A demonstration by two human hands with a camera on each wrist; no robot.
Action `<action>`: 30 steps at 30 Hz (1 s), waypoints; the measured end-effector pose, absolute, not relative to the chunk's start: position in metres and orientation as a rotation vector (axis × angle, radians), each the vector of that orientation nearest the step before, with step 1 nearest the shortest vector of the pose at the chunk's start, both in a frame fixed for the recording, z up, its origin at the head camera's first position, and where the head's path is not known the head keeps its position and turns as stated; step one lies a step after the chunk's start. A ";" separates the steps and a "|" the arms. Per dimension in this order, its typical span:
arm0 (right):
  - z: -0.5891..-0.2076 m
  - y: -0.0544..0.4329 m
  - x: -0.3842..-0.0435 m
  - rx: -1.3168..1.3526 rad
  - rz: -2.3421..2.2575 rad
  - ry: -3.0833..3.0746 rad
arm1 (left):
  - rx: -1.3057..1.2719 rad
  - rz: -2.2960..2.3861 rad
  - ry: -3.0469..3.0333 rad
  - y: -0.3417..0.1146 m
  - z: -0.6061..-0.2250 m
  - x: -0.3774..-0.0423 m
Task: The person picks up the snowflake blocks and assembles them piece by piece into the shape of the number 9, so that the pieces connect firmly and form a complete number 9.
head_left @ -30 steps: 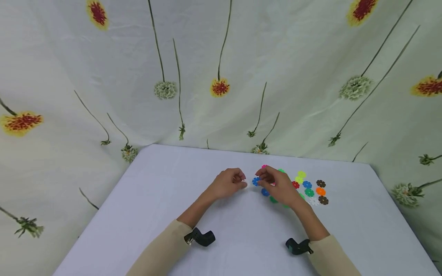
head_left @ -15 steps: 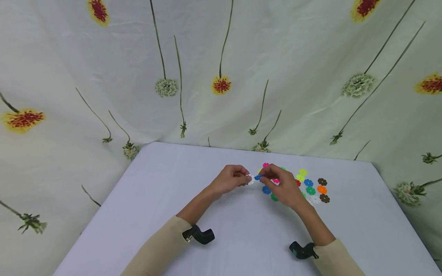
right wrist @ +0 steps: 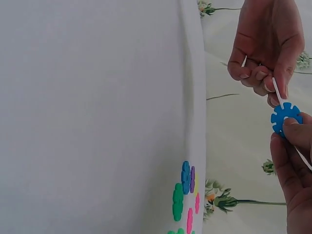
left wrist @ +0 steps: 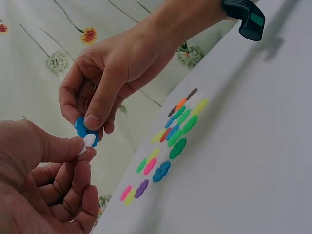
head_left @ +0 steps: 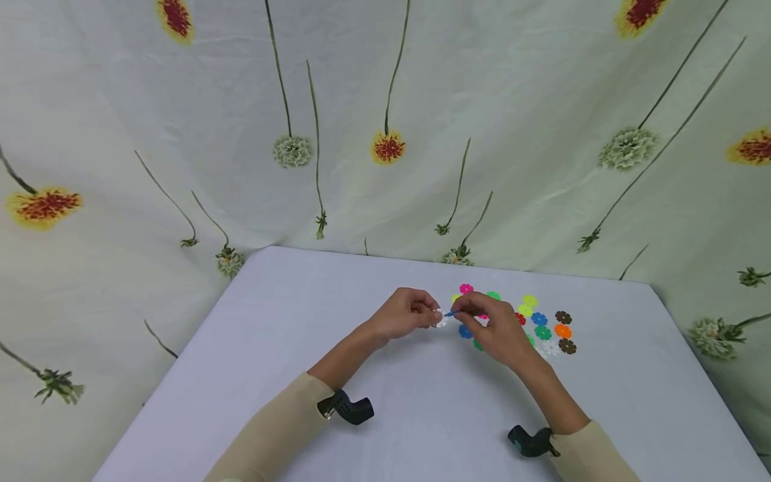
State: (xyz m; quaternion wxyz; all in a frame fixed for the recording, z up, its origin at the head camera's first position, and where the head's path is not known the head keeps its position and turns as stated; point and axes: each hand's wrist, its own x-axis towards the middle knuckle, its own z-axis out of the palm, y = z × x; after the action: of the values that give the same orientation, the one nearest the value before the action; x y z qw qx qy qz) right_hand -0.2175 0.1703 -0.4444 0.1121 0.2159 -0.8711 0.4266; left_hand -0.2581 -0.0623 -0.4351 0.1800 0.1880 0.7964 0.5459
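Observation:
My left hand pinches a white notched disc between thumb and fingers. Opposite it, my right hand pinches a blue notched disc. The two discs meet edge to edge at an angle above the table; in the right wrist view the white disc appears edge-on against a notch of the blue one. Fingers cover part of each disc. How deep they sit in each other I cannot tell. Just beyond and right of my hands lie loose notched discs, among them a blue one and an orange one.
The loose discs, in green, brown, yellow, pink and other colours, lie flat on the white table. A flower-printed curtain hangs behind the table. Each wrist carries a small black camera.
My hands came together from a gap, bringing the blue disc up against the white one. The blue disc has since turned to show its edge in the head view.

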 end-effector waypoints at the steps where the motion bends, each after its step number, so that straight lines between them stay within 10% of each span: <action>1: -0.445 0.170 -0.218 0.637 1.253 -2.551 | 0.519 1.544 2.247 -0.062 -0.435 -0.258; 30: -0.445 0.175 -0.211 0.756 1.265 -2.397 | 0.359 1.672 1.931 -0.060 -0.441 -0.261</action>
State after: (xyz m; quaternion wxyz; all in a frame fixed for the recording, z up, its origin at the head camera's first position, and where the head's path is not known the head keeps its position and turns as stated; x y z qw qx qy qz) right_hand -0.2112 0.1755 -0.4446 0.1633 0.2652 -0.8404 0.4435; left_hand -0.2606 -0.0595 -0.4415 0.2776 0.1336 0.7192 0.6228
